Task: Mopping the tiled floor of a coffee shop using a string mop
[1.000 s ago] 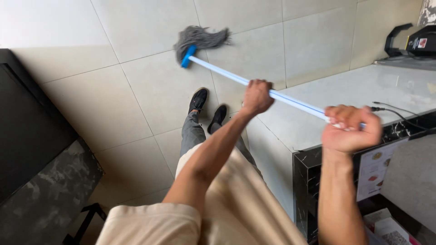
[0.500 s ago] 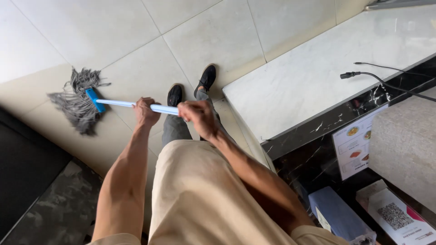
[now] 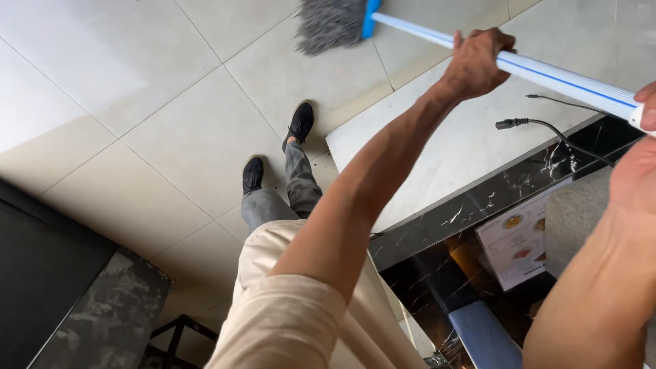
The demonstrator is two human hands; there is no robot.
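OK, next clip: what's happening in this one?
A person is mopping a tiled floor, seen from their own head camera. The left hand has its grip around the middle of the white and blue mop handle, and the right hand holds its upper end at the frame edge. The grey string mop head rests on the tiles ahead of their black shoes. A black power cord lies on the pale counter below the handle.

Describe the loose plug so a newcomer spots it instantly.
Start at the pale stone counter right of the tiled floor. Below the white-and-blue mop pole in the left hand, a thin black cable crosses it. The plug is its dark free end, connected to nothing.
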